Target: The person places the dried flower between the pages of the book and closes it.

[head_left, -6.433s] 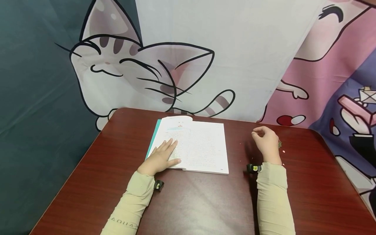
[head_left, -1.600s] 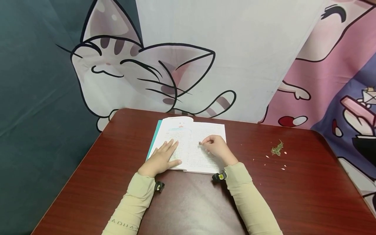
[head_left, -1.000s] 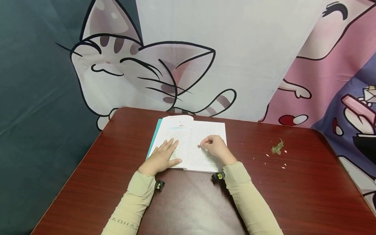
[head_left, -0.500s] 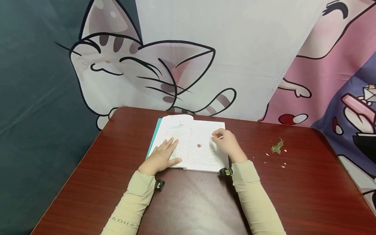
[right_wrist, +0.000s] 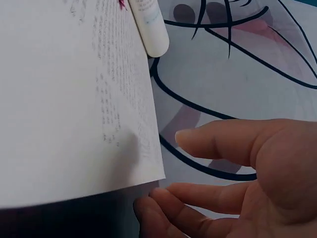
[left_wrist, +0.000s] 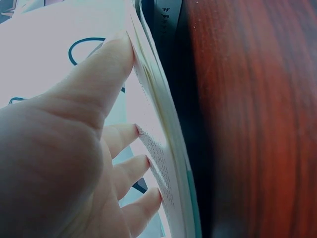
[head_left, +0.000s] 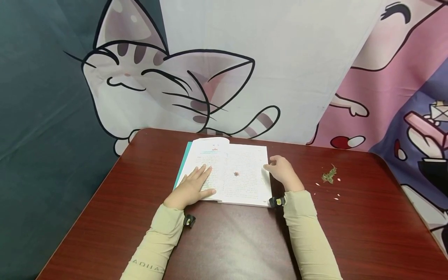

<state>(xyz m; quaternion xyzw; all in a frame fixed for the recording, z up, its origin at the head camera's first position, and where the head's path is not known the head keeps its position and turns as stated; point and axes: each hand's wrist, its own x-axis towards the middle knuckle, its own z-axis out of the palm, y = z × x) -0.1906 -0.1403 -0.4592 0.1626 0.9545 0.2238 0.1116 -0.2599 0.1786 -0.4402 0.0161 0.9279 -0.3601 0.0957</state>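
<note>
An open book with a teal cover lies on the table. My left hand rests on its left page, fingers spread and straight; in the left wrist view the left hand's thumb lies along the page's near edge. On the right page sits a small reddish flower-like piece, partly cut off at the top in the right wrist view. My right hand is at the book's right edge. In the right wrist view the right hand's thumb stands apart from the loosely bent fingers, with nothing between them.
A green leafy sprig lies on the reddish-brown table to the right of my right hand. Several pale petal bits are scattered around it. A cartoon cat cloth hangs behind the table's far edge.
My right hand came from beside the sprig to the right page, let go of the small reddish piece there, and moved right to the page's edge. The left hand has stayed in place.
</note>
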